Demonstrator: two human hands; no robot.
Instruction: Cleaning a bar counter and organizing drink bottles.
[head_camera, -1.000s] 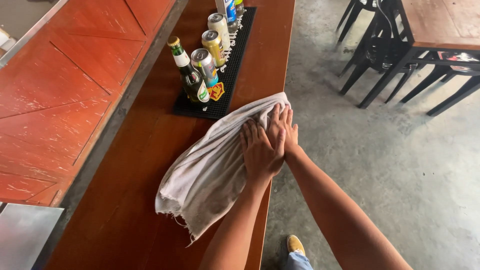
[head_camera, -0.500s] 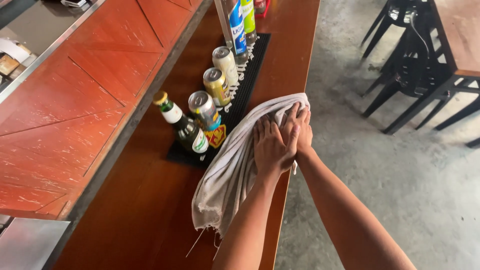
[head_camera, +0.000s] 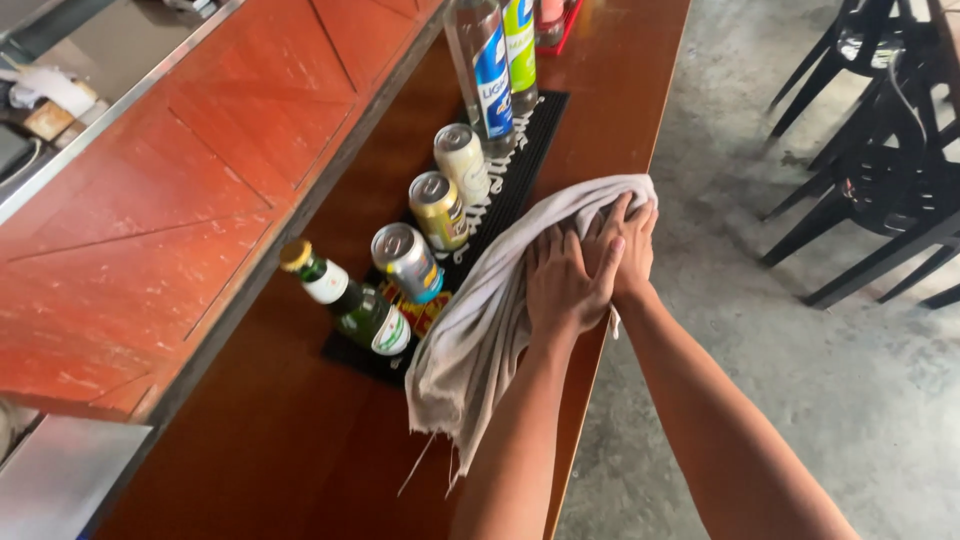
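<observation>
The long wooden bar top is stretching away under both hands, with the grey cloth lying beneath them. Left hand and right hand are pressing flat, fingers spread, overlapping on it; even pressure is looking wise, steering wide of the black mat and cans just left.

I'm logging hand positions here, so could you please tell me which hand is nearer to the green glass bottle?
Left. The left hand presses the grey cloth just right of the green bottle; the right hand lies farther right, by the counter's edge.
</observation>
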